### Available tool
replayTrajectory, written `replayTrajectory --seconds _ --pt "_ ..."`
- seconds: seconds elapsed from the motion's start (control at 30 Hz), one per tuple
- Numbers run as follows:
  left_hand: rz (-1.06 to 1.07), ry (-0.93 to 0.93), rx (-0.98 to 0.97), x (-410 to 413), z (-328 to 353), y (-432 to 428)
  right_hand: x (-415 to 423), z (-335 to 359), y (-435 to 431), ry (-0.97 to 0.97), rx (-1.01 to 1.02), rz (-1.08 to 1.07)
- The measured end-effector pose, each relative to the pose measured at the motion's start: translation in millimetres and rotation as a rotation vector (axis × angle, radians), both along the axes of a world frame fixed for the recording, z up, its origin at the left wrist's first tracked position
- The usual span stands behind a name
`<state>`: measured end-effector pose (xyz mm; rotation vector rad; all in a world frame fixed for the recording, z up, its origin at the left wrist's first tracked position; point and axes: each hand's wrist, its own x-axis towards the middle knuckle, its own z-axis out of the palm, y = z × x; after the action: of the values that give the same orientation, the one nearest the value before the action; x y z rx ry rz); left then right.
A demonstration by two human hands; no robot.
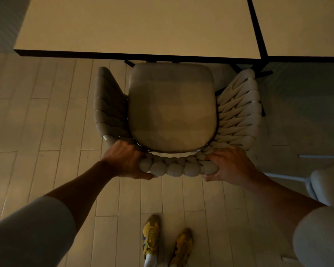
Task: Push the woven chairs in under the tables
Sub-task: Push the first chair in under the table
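Squarely behind the woven chair (172,106) — left hand (127,160), right hand (231,164), each grip wrapped round its braided backrest (174,167).

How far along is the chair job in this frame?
Done: no tucked-in chair shows. In hand: the left hand and right hand grip the back of the woven chair, whose seat front only just reaches the near edge of the table. Left: sliding this chair under; other chairs cannot be judged here.
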<state>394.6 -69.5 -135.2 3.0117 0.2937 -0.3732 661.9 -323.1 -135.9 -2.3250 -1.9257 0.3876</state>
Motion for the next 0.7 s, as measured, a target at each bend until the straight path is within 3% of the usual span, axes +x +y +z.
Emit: replayTrajectory --seconds 0.33,0.7 --pt "0.108 0.115 -0.118 17.5 31.9 -19.8 -29.2 44.4 -3.0 -0.079 -0.285 -0.177" --pt "-0.116 0.199 0.013 61.2 150.4 -80.5 -74.4 149.2 -98.3 0.018 -0.35 -0.469"
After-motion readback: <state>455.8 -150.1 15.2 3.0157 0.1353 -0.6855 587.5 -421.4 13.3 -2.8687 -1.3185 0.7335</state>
